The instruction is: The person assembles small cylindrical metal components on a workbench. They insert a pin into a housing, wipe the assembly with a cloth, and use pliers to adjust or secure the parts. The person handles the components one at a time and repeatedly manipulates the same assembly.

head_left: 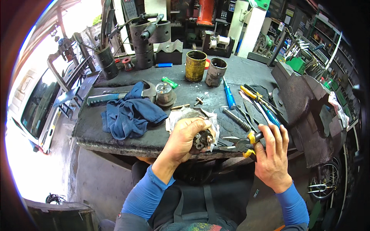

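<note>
My left hand (180,139) is closed around a small dark metal part (199,141) with holes in its face, held over the front edge of the workbench; the fingers hide much of it. To its right, my right hand (272,163) grips pliers (243,145) by their black and yellow handles. The jaws are parted, point left toward the metal part and stay a little short of it. Beneath and behind my left hand lies a crumpled, stained pale sheet (189,112). A small metal piece with a thin shaft (199,101) rests just beyond that sheet.
A blue cloth (133,111) lies partly over a hammer (106,98), near a round metal part (164,92). Yellow (195,67) and grey cans (216,72) stand farther back. Screwdrivers, including a blue one (229,97), lie on the right. A large vise (308,104) bounds that side.
</note>
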Motion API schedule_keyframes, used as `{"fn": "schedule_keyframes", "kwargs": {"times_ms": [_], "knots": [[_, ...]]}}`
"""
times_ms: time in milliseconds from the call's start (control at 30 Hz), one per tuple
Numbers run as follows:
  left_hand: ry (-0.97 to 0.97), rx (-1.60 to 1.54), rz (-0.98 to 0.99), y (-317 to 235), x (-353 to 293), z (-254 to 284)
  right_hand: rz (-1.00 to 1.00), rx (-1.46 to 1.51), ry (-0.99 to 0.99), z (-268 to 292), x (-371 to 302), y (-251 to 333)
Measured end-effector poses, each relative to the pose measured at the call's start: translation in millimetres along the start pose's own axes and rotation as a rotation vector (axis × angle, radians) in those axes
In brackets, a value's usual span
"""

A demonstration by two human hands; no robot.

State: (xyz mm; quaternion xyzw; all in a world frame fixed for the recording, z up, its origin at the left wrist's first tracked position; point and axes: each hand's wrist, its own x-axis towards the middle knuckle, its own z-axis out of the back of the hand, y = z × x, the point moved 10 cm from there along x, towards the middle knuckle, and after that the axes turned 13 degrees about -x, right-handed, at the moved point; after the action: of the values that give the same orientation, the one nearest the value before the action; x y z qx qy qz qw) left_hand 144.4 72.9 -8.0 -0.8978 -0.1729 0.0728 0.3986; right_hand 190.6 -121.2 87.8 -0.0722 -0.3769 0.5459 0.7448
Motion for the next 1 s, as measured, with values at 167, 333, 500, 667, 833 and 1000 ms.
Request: {"fn": "schedule_keyframes", "kwargs": {"times_ms": [167, 333, 500, 667, 833, 1000], "knots": [[-0.195, -0.235, 0.301, 42.2, -52.7, 6.5, 0.144, 0.039, -0.084, 19.0, 5.8, 8.1], [-0.150, -0.334, 0.383, 67.8, -85.4, 16.5, 0.261, 0.126, -0.083, 10.5, -9.3, 32.0], [-0.227, -0.259, 0.444, 79.1, -106.5, 13.5, 0.284, 0.178, -0.060, 5.3, -23.8, 44.9], [-0.218, -0.148, 0.511, 87.1, -115.0, 16.2, 0.342, 0.181, -0.055, 8.9, -30.5, 49.4], [-0.158, -0.045, 0.585, 88.9, -122.3, 20.4, 0.382, 0.192, -0.047, 14.7, -30.9, 55.0], [-0.124, -0.024, 0.634, 91.6, -128.0, 15.4, 0.443, 0.183, -0.053, 15.0, -34.7, 59.1]]}}
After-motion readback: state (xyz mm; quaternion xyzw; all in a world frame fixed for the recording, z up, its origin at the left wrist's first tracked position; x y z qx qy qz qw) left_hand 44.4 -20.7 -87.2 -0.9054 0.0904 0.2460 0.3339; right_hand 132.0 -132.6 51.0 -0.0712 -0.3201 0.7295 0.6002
